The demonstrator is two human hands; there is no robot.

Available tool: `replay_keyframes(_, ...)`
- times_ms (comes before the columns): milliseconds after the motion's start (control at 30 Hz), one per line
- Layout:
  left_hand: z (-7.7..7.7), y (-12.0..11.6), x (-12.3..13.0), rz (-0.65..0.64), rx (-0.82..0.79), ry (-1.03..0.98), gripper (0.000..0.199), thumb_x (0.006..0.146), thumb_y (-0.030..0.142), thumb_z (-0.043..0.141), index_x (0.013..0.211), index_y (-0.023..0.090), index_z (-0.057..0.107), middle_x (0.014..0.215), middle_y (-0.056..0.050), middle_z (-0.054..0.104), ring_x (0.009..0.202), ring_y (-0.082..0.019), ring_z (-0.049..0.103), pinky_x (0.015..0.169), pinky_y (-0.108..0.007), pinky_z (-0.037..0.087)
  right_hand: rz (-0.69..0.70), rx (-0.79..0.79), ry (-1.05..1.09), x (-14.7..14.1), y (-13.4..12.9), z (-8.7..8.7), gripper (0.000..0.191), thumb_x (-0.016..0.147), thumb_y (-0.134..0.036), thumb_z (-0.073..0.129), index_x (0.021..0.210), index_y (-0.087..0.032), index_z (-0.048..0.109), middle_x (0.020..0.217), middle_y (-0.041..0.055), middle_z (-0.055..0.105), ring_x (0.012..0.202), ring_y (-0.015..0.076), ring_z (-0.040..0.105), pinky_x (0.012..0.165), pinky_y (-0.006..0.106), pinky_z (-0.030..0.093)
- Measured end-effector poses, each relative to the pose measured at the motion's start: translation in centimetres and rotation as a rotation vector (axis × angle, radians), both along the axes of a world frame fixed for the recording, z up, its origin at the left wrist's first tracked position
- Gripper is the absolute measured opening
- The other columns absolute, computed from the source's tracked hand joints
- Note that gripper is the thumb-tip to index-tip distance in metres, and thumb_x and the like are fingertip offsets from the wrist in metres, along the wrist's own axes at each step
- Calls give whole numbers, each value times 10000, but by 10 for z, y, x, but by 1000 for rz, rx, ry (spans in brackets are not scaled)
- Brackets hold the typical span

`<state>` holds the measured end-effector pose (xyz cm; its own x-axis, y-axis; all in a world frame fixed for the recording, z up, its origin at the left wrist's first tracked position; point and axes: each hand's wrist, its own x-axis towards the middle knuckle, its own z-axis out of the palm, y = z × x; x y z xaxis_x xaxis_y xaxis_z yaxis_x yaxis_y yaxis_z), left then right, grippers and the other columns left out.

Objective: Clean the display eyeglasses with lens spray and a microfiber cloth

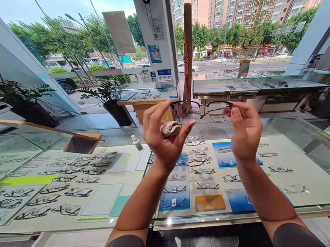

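A pair of eyeglasses [203,106] with dark upper rims and clear lenses is held up level above the glass counter. My left hand [165,134] grips its left end between the fingers, with the thumb below the left lens. A crumpled beige cloth [171,129] is tucked in that same palm. My right hand [245,130] pinches the right end of the frame near the hinge, thumb toward me. Small print shows on the right lens. Below the hands, several other glasses lie in the display case.
A small white spray bottle [137,142] stands on the counter left of my hands. A mirror with a wooden edge [81,142] leans further left. The glass display case [102,200] holds rows of glasses and a tan case [210,203]. Beyond are potted plants [115,100] and a wooden post [187,45].
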<state>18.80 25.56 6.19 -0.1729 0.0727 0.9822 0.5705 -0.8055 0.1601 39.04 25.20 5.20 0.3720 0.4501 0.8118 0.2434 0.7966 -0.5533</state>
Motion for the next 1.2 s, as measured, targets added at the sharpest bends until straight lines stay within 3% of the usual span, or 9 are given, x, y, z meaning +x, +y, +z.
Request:
replay_keyframes(233,-4,2,2,18,7,41,682,840,522,911,1415,249,666,1274,-98,707,1207,-291,674,1009,-446,599,65,-38,87,0,-1,4,229,1008,-476,699,1011,-247,708,914,21,719,877,193,721,881,402,607)
replay_keyframes(433,-8,1,5,32,-79,32,682,830,532,916,1397,241,673,1271,-112,705,1191,-284,673,985,-414,606,278,-138,222,2,0,6,197,988,-453,726,947,-264,686,948,15,732,897,184,747,920,394,603)
replay_keyframes(867,-5,1,10,-101,-143,-37,611,805,449,957,1340,282,713,1230,-90,731,1123,-255,699,1018,-434,606,550,-239,377,6,-6,11,130,940,-397,754,912,-281,701,980,0,813,919,174,767,930,363,625)
replay_keyframes(1200,-1,-5,10,-180,-358,-119,572,809,463,950,1310,295,732,1225,-70,734,1128,-239,704,1015,-417,605,537,-313,320,8,-7,12,189,952,-446,738,898,-277,672,1003,15,819,928,192,770,962,409,629)
